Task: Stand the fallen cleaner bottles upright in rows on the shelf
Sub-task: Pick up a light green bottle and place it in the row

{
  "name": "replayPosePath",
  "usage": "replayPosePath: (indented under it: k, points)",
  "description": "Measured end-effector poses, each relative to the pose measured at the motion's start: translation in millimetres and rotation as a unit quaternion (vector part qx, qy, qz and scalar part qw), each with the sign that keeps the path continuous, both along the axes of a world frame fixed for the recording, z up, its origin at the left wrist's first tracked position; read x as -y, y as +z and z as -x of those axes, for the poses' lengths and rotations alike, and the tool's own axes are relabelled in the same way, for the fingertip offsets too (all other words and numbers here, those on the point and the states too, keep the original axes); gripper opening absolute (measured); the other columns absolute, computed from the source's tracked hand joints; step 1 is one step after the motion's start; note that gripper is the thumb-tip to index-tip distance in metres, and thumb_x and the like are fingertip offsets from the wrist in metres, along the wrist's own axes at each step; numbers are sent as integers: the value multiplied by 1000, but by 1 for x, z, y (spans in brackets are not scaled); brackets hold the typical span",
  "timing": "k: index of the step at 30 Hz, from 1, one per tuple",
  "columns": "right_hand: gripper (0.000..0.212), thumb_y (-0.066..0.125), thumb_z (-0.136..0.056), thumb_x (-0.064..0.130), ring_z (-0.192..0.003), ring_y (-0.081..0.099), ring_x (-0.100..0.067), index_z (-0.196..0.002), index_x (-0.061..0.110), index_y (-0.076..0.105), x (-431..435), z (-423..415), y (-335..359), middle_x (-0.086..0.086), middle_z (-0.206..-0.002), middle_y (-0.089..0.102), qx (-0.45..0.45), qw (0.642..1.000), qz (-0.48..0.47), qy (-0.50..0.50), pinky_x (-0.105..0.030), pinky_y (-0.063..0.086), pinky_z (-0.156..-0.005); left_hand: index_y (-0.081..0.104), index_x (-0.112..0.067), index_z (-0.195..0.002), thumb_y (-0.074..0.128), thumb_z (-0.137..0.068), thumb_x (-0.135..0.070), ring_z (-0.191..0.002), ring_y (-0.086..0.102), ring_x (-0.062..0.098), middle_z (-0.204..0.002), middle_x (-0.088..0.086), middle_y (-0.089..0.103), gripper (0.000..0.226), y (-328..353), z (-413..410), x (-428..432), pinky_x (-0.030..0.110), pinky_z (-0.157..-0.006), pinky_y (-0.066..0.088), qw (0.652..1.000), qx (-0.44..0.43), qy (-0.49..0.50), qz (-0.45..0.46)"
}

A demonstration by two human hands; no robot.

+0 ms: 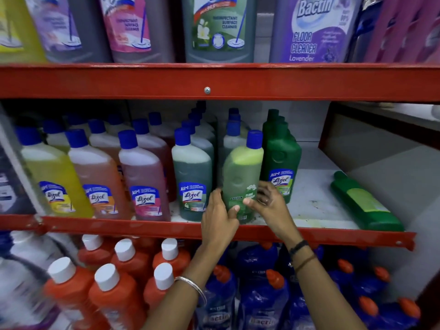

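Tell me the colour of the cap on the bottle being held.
Blue cap, clearest in the head view.

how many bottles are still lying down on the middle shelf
1: a dark green bottle lies on its side at the shelf's right end. Others could be hidden behind the standing rows.

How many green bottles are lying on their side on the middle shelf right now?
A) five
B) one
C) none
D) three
B: a single dark green bottle lies flat at the right end of the middle shelf, while both hands steady the light green bottle upright.
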State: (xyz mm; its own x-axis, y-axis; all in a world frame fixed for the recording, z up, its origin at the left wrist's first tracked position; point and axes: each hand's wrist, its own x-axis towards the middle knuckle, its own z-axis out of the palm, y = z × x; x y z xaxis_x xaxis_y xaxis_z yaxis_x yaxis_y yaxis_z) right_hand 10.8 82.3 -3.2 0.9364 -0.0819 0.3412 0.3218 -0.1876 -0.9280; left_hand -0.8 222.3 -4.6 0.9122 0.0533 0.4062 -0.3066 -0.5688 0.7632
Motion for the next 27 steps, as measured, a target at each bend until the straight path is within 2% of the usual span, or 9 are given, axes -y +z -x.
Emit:
replayPosePath:
  k: [5, 8, 12, 16, 18, 20, 22, 24, 27]
  points:
    - [30, 65, -84, 20, -104, 60, -3, -104, 40, 54, -4, 9, -8, -2, -116, 62, 11, 998, 21, -56, -17, 51, -81, 38, -12, -108, 68, -78, -33, -97, 61, 35, -113, 10, 56, 47, 1, 8, 0, 42, -73, 50, 998, 31, -2, -45]
    - [31, 66, -76, 52, -98, 61, 6, -104, 39, 62, -17, 10, -4, -5, -121, 56, 11, 998, 32, -48, -10, 51, -78, 37, -10, -106, 68, -80, -28, -95, 60, 36, -111, 12, 52, 44, -2, 12, 1, 46, -70, 50, 998, 40, -20, -48]
    - [73, 68, -49, 79, -93, 65, -17, -96, 23, 68, -34, -5, 1, -12, -107, 62, -16, 986, 81, -146, -35, 59, -78, 31, -12, -125, 53, -84, -11, -111, 55, 22, -124, 7, 43, 47, -14, 14, -5, 38, -88, 51, 989, 62, -137, 8]
    - [59, 77, -62, 45, -91, 58, -17, -109, 17, 55, -43, 1, 12, -5, -104, 58, -4, 971, 96, -218, -28, 49, -75, 37, -8, -122, 41, -81, 9, -126, 33, -7, -138, 2, 32, 44, -19, 10, -13, 9, -105, 29, 981, 52, -181, 41]
    - [45, 76, -67, 29, -90, 62, -17, -104, 23, 53, -41, 2, 13, -4, -103, 64, 6, 982, 44, -182, -25, 50, -72, 34, -6, -129, 39, -77, 15, -128, 30, -2, -141, 5, 29, 57, -12, 8, -13, 0, -103, 20, 983, 25, -178, 43]
    - [33, 75, -65, 32, -92, 65, -20, -93, 33, 57, -35, 1, 13, -7, -104, 67, 14, 990, 22, -138, -30, 54, -76, 22, -5, -139, 41, -75, 15, -129, 29, 7, -139, 3, 28, 69, -5, 5, -10, -2, -100, 18, 982, -21, -182, 49]
    - [25, 73, -68, 38, -97, 66, -20, -91, 38, 62, -25, 0, 13, -9, -109, 67, 15, 995, 23, -96, -34, 55, -83, 12, -10, -143, 44, -72, 5, -133, 31, 14, -142, 5, 30, 79, -2, -2, -6, 15, -110, 26, 979, -64, -187, 54]
    - [24, 69, -80, 23, -101, 67, -12, -100, 33, 63, -16, 1, 14, -5, -110, 68, 8, 999, -11, -33, -24, 55, -82, 16, -20, -139, 45, -64, -4, -130, 37, 23, -139, 10, 37, 82, -2, -7, -4, 40, -110, 36, 978, -88, -182, 47]
    - [30, 60, -86, 7, -98, 65, 2, -111, 23, 58, -6, 0, 15, 5, -111, 68, -5, 998, -52, 27, -13, 52, -80, 17, -18, -139, 47, -67, 1, -127, 38, 30, -134, 15, 35, 80, 3, -8, 0, 45, -109, 36, 982, -107, -151, 35]
